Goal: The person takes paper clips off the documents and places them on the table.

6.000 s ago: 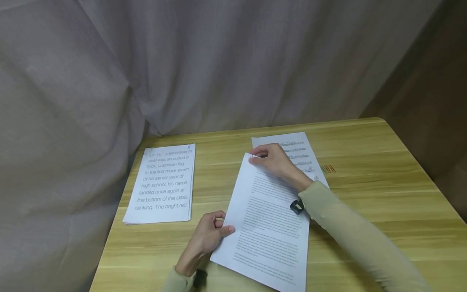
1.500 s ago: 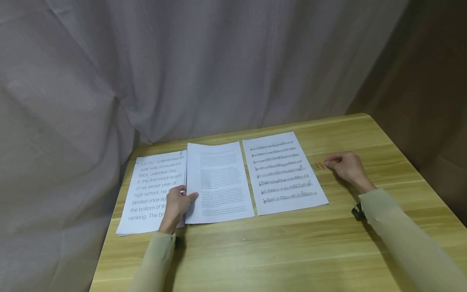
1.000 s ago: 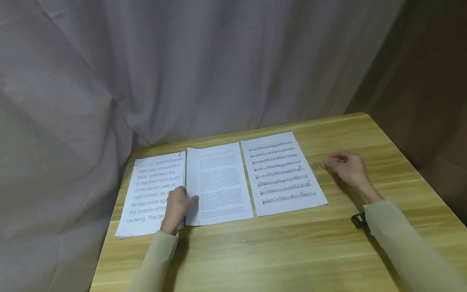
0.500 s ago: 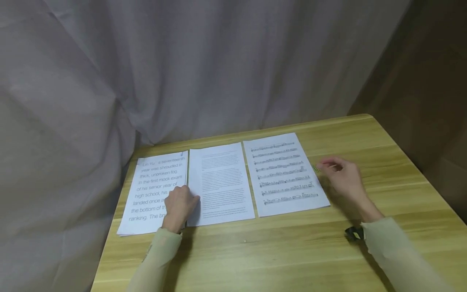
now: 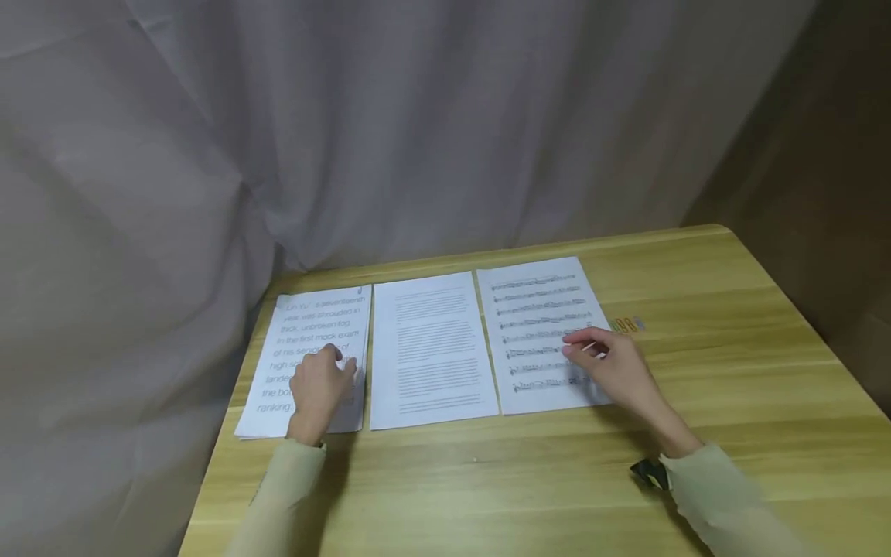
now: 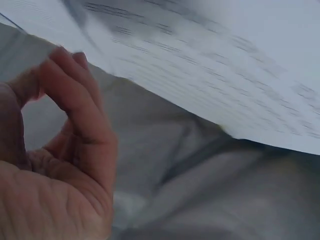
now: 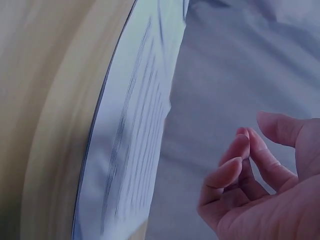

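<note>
My left hand (image 5: 320, 391) hovers over the large-print paper stack (image 5: 267, 422), fingers loosely bent. Nothing lies between thumb and fingers in the left wrist view. Beside that stack, the small-print sheets (image 5: 438, 348) lie flat in the middle. Over the lower right of the sheet music (image 5: 532, 286) is my right hand (image 5: 619, 371), its thumb and fingertips apart and holding nothing in the right wrist view. Several coloured paper clips (image 5: 624, 325), green, orange and bluish, lie in a row just right of the sheet music. Another clip (image 5: 359, 290) sits on the large-print stack's top edge.
The papers stand side by side on a wooden table (image 5: 480, 495), near its back edge. A grey curtain (image 5: 445, 131) hangs behind and to the left. A tiny pale speck (image 5: 476, 459) lies on the front part of the tabletop.
The small-print sheets, earlier held in both hands, now lie between the other papers. My left hand has left them, moving left. My right hand has come from the clips over the sheet music.
</note>
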Demonstrator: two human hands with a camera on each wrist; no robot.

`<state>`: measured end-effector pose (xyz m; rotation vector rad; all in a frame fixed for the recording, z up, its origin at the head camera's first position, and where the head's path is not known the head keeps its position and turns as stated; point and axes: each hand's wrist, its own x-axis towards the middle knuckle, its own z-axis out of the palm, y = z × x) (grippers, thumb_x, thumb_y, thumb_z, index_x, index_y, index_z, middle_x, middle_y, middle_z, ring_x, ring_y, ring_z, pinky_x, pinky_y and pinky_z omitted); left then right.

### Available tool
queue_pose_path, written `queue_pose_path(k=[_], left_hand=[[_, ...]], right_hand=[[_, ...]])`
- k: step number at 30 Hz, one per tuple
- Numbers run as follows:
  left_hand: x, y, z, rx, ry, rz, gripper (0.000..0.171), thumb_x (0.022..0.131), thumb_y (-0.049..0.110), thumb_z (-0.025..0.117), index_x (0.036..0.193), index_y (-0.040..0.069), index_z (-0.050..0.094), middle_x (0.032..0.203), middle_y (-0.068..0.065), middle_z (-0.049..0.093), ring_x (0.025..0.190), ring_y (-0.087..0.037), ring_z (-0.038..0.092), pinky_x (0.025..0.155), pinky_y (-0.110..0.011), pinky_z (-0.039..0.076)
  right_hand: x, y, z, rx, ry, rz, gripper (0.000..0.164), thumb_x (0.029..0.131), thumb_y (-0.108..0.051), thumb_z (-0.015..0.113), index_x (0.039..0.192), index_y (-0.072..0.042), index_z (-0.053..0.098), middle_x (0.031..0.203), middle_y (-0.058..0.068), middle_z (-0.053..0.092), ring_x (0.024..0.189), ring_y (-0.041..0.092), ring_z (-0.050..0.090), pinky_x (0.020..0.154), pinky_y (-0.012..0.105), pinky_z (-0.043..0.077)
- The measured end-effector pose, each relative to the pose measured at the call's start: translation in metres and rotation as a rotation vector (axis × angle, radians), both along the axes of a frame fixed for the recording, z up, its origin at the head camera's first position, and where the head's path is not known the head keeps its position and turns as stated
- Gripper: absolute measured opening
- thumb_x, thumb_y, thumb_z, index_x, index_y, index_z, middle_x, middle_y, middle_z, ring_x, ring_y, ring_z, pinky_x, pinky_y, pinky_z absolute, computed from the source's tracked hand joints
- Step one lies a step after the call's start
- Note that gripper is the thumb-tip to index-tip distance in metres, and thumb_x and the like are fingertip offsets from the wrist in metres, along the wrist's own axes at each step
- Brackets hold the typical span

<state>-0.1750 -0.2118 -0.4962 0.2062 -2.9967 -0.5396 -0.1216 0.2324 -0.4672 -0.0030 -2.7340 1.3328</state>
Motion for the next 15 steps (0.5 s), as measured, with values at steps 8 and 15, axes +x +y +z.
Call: queue_pose_path(k=[8, 15], left_hand=[[-0.014, -0.052, -0.001, -0.011, -0.113, 0.155, 0.067, 0.098, 0.035, 0.070, 0.138, -0.016, 0.053, 0.131, -0.041, 0.060, 0.120, -0.058, 0.060, 0.092, -0.069, 0.057], [-0.031, -0.090, -0.007, 0.057, -0.217, 0.223, 0.091, 0.095, 0.045, 0.075, 0.141, -0.024, 0.035, 0.135, -0.047, 0.047, 0.128, -0.063, 0.046, 0.106, -0.076, 0.043]], right_hand=[[0.008, -0.037, 0.001, -0.005, -0.034, 0.108, 0.015, 0.102, -0.015, 0.077, 0.111, -0.005, 0.081, 0.096, 0.006, 0.079, 0.083, 0.011, 0.063, 0.066, 0.021, 0.050], [0.016, -0.071, -0.002, -0.010, -0.033, 0.213, 0.006, 0.099, -0.011, 0.078, 0.104, -0.008, 0.081, 0.088, 0.000, 0.077, 0.079, 0.009, 0.064, 0.066, 0.021, 0.052]])
